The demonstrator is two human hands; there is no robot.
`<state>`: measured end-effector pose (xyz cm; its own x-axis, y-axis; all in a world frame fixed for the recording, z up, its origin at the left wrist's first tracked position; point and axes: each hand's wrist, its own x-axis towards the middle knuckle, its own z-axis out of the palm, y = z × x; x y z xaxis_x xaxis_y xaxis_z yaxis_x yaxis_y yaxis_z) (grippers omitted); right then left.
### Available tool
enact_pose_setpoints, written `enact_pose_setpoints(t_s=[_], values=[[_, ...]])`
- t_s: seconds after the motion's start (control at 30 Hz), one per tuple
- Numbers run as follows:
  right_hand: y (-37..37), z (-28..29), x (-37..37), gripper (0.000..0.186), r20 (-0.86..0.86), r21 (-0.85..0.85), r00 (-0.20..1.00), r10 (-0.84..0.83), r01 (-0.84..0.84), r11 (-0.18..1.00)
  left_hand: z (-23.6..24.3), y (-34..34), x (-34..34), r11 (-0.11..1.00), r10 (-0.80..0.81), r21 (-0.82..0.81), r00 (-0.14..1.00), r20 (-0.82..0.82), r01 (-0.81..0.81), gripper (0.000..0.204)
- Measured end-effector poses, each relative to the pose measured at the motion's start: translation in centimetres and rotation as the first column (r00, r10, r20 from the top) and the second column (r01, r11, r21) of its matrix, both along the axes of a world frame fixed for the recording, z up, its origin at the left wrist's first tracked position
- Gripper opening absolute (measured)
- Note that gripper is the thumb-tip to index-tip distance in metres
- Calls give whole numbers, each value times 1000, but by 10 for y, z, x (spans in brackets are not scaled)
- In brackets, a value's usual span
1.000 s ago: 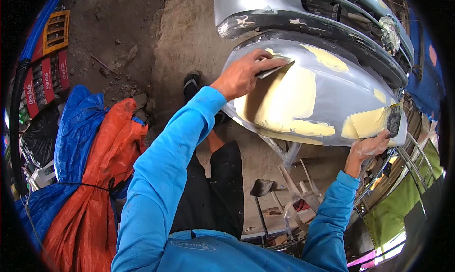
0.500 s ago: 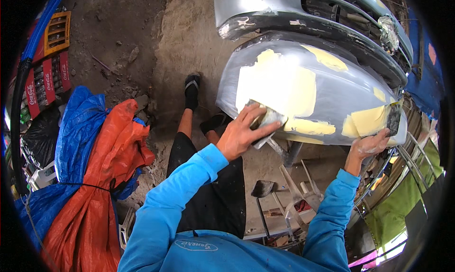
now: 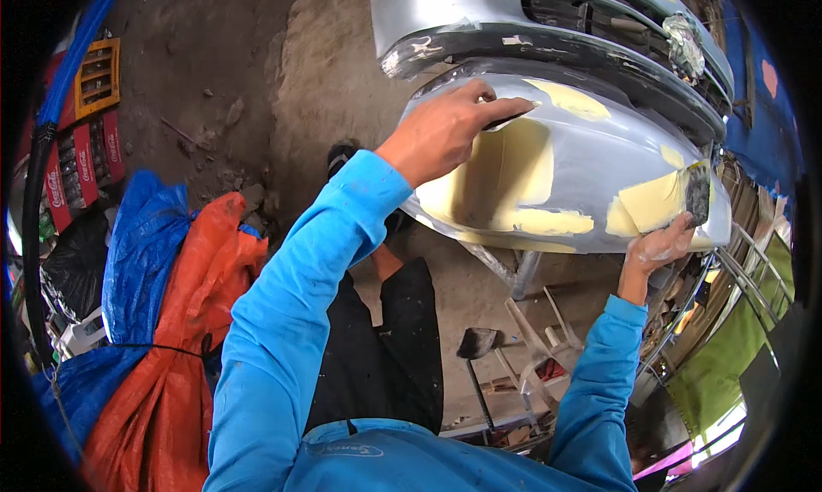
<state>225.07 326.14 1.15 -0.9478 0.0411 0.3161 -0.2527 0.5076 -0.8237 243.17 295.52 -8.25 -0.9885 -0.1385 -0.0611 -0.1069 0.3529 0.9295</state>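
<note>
In front of me is a silver-grey car bumper (image 3: 616, 137) with smooth pale-yellow filler patches (image 3: 514, 162) on it. My left hand (image 3: 445, 132) is raised over the bumper's left part, pinching a thin, flat spreader (image 3: 514, 117), seen almost edge-on. It casts a shadow on the large patch. My right hand (image 3: 658, 250) is at the bumper's right end, closed on the lower end of a dark, smudged rectangular piece (image 3: 698, 196). That piece stands beside a straight-edged yellow area (image 3: 652, 202). Whitish smears mark my right fingers.
Metal legs (image 3: 524, 274) are under the bumper. A second bumper (image 3: 479, 17) lies beyond it. To my left are bundled red (image 3: 171, 346) and blue tarps (image 3: 141, 252) and bottle crates (image 3: 81, 162). A dustpan-like scoop (image 3: 478, 344) and wooden pieces (image 3: 535, 342) are below.
My left hand has moved up and away across the large patch with the spreader, which has tilted from showing its face to nearly edge-on. My right hand has barely moved.
</note>
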Motion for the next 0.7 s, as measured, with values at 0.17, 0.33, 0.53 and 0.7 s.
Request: enact_pose_setpoints(t_s=[0.17,0.33,0.53,0.7], values=[[-3,-1,1,43,13,51,1000,26,-27,998,-12,5,-20,985,-90,-155,991,-103,74,69],[5,-1,0,41,-16,107,997,70,-68,992,-1,15,-19,948,-137,-293,990,-26,124,65],[2,2,4,43,1,97,998,63,-63,993,25,49,4,924,-34,-380,999,13,37,74],[-1,3,4,44,-11,78,996,90,-89,993,45,83,36,922,-28,-385,998,50,45,74]])
